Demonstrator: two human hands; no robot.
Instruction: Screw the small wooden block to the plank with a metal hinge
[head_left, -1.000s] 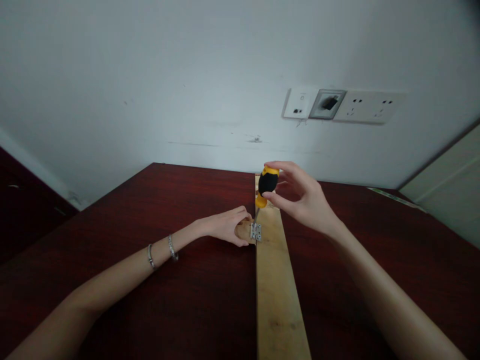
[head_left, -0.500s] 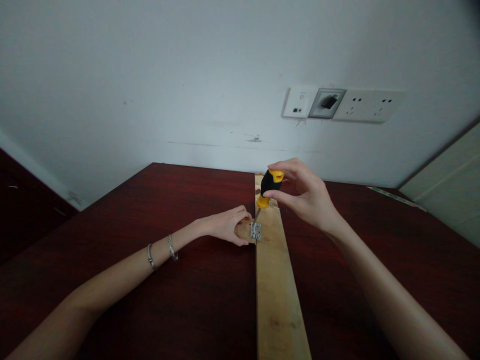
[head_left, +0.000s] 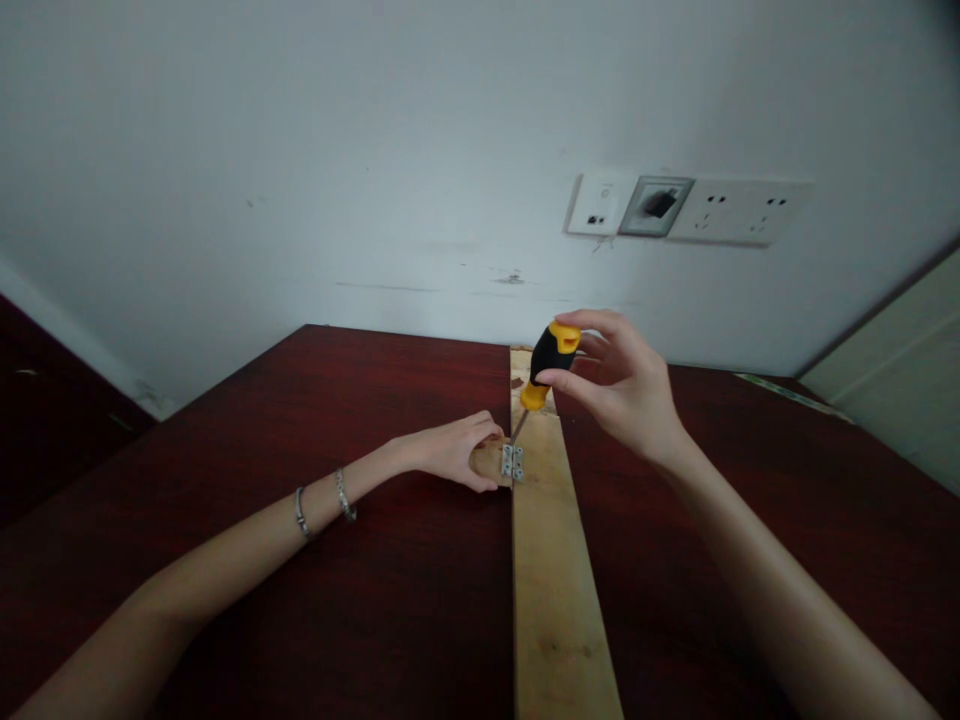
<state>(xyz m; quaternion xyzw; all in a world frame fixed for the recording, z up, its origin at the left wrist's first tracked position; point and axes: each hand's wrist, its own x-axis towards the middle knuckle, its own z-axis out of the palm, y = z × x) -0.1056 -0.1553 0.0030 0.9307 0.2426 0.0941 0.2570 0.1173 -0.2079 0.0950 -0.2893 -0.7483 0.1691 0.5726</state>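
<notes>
Head view: left hand [head_left: 461, 455] comes in from the left, fingers clamped around a small wooden block [head_left: 486, 461], which appears to butt against the left edge of a long plank [head_left: 559, 560] on the dark red surface [head_left: 337, 400]. Silvery hinge [head_left: 513, 462] spans the joint, one leaf on the block, the other on the plank. Right hand [head_left: 630, 390], on the right: thumb and fingers clamped on the handle of a screwdriver [head_left: 553, 352], shaft leaning right, tip at the hinge's far side; too small to tell whether it sits in a screw head. Judgement: shaft best stood square to the hinge, since a lean invites slipping; press down while turning; left fingers should pin the block tight, clear of the tip
</notes>
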